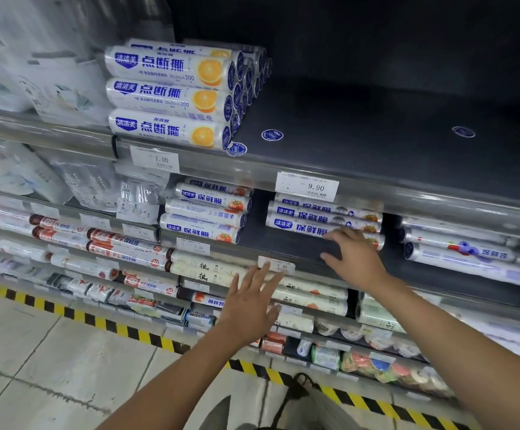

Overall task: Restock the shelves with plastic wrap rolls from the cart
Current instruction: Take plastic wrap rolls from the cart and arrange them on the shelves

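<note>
Resting at four o'clock, the right hand (356,254) lays open fingers on the plastic wrap rolls (311,216). At six o'clock the left hand (249,305) hovers, fingers spread, empty.

bare top shelf (376,144), orange rolls (168,97) left

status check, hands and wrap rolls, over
Left hand open, empty, by the shelf edge. Right hand open, resting on the wrap roll stack. Bare shelf gap left of it; cart not in view.
</note>
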